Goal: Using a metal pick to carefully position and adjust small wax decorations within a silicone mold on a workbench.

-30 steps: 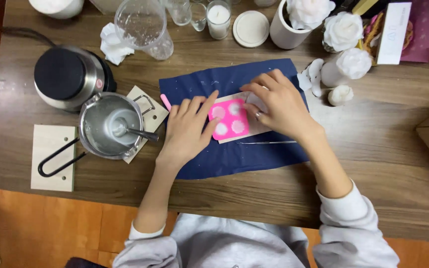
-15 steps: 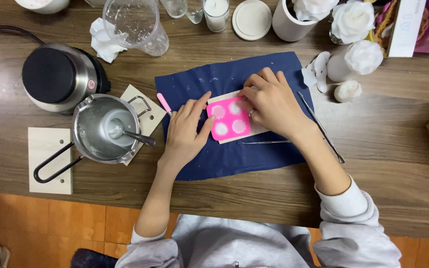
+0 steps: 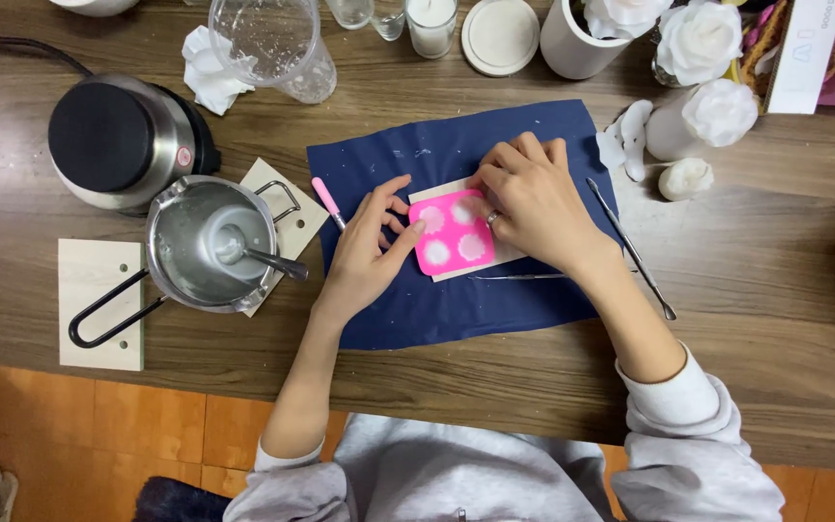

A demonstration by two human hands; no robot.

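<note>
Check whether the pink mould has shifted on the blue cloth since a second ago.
No. The pink mould sits at the same spot on the blue cloth, between the left hand and right hand; only the camera moved.

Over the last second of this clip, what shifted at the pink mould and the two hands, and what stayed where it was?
Little changed. The left hand lifted from flat on the pink mould, so only its fingers touch the near edge. The right hand stays pressed on the far side. Mould, blue cloth, metal pot and hot plate kept their places; the view only drifted.
</note>
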